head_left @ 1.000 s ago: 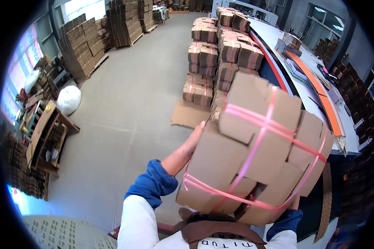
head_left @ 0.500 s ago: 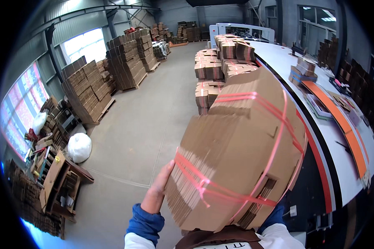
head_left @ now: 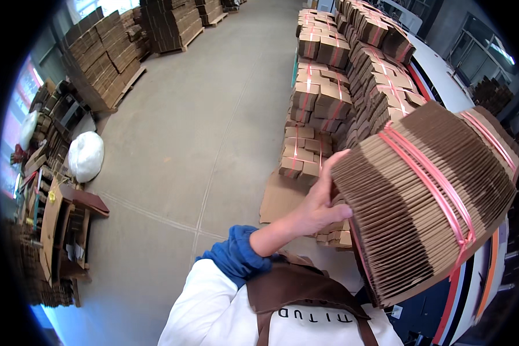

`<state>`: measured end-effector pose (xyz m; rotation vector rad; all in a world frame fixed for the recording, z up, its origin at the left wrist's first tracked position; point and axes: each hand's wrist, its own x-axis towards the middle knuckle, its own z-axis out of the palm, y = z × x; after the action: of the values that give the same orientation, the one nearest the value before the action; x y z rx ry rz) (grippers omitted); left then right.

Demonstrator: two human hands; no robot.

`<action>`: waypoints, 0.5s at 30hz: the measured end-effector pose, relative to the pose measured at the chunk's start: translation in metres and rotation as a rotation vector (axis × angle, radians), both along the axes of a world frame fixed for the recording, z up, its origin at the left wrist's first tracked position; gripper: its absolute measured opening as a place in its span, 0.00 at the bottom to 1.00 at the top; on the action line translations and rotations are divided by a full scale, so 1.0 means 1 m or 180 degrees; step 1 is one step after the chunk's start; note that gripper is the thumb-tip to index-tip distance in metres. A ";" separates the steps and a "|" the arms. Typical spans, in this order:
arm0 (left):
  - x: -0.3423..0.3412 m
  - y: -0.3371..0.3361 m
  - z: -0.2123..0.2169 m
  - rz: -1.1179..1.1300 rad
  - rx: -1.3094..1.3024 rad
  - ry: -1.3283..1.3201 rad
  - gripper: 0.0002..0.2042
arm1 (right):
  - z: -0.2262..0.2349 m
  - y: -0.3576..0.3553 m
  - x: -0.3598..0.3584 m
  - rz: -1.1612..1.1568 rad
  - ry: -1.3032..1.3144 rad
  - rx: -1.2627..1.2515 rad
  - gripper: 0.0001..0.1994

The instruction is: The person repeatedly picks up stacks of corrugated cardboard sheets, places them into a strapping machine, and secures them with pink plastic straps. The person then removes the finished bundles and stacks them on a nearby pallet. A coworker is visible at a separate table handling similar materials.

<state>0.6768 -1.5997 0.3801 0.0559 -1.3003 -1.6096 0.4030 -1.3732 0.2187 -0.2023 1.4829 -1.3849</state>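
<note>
A thick bundle of flattened cardboard sheets (head_left: 427, 202), tied with pink plastic strapping, is held up in front of my right side. Its layered edges face me, and it leans at a tilt. My left hand (head_left: 323, 202) grips the bundle's left edge, thumb on the near face and fingers passing around the far side. The bundle hides my right hand and forearm. Beyond it stand stacked cardboard bundles (head_left: 328, 95) with the same pink strapping, the lowest of them close to a flat cardboard sheet (head_left: 277, 196) on the floor.
A long white-topped machine table (head_left: 444, 72) runs along the right, behind the stacks. Tall cardboard piles on pallets (head_left: 106, 57) line the left side. Nearer on the left are a white sack (head_left: 86, 157) and a wooden stand (head_left: 55, 225). Grey floor (head_left: 173, 132) lies between.
The bundle has shifted to the right and turned, so its layered edges now show more. My left hand moved right with it. The view has tipped downward, with the stacks looking closer.
</note>
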 end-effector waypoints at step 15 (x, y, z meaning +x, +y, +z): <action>-0.119 -0.363 -0.010 -0.1431 -0.0430 -0.0389 0.42 | -0.025 -0.234 0.056 -0.2002 -0.0014 -0.0203 0.30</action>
<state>0.5574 -1.9631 0.3699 -0.2408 -1.5937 -1.9100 0.4593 -1.6073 0.1937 0.2529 1.5673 -1.9249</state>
